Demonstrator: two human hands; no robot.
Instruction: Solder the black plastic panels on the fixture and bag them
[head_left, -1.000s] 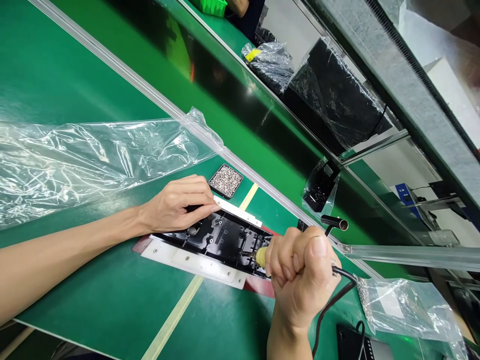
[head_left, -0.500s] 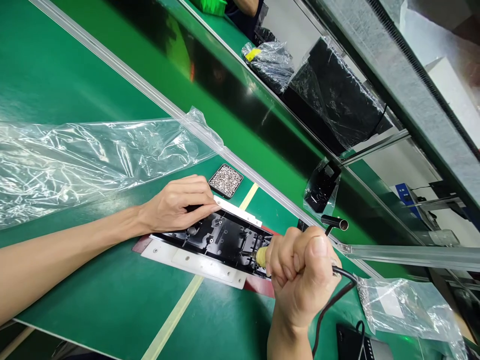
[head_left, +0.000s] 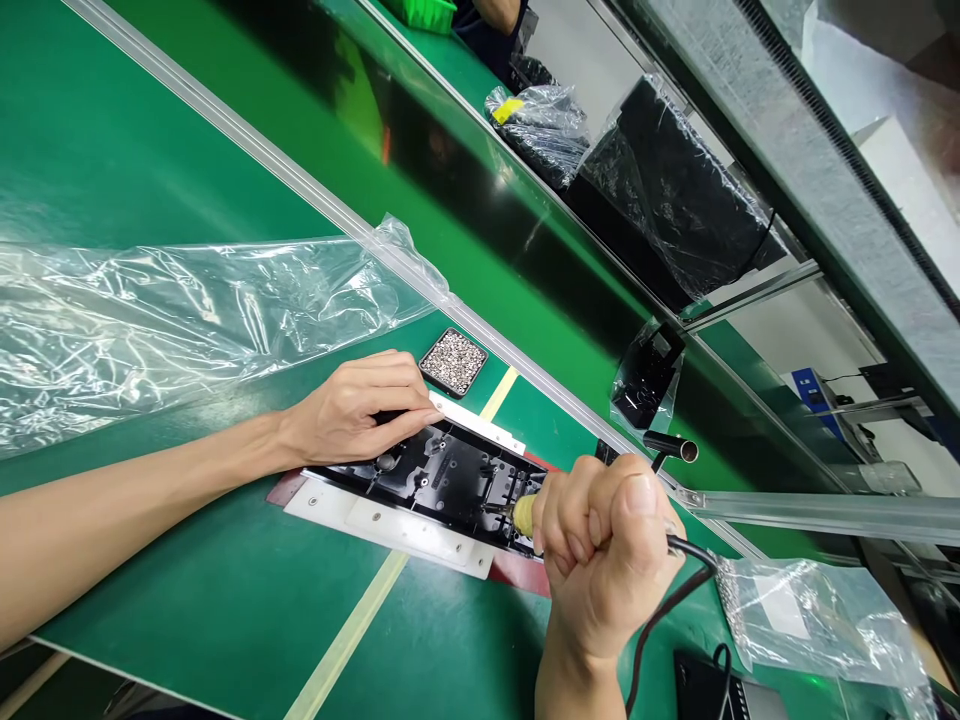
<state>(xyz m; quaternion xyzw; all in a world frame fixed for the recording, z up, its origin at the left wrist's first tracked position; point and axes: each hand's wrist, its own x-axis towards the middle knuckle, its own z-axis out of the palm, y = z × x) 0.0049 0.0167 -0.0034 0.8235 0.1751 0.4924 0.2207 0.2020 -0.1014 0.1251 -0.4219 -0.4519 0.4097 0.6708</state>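
Note:
A long black plastic housing [head_left: 450,475] lies in a white fixture [head_left: 390,522] on the green table. My right hand [head_left: 604,550] wraps round the handle of a corded soldering iron [head_left: 523,514], with its thin metal tip pointing down into the housing's right part. My left hand [head_left: 379,405] lies over the housing's far left end, with thumb and index fingertip pressed together at its upper rim. Anything between those fingertips is too small or hidden to make out. Just beyond them stands a small black tray [head_left: 455,362] full of tiny silvery metal pieces.
Clear plastic sheeting [head_left: 187,335] covers the left of the table. A metal rail [head_left: 300,190] crosses behind the fixture. At right are a metal tube holder [head_left: 670,446], a plastic bag [head_left: 810,610] of small parts and a black device [head_left: 724,685]. A co-worker's arm [head_left: 499,12] shows at the top.

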